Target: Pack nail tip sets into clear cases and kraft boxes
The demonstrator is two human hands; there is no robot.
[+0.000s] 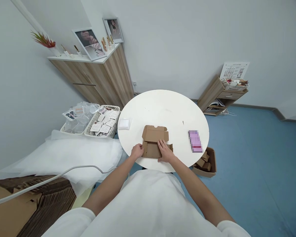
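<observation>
A brown cardboard mailer box (154, 149), partly folded, lies on the white round table (167, 108) close to my body. Its lid panel is folded back toward the far side, and side flaps show at both ends. At its left edge, my left hand (137, 151) has its fingers bent and pinched on the side flap. My right hand (165, 151) rests palm down over the right end of the box, fingers stretched out across the fold between base and lid. The part of the box under that palm is hidden.
On the table lie a small white packet (124, 124) and a blurred purple item (195, 141). White baskets (112, 132) of cards and bags stand left, beside white sheeting (88, 149). A carton of small boxes (213, 161) sits on the floor at right.
</observation>
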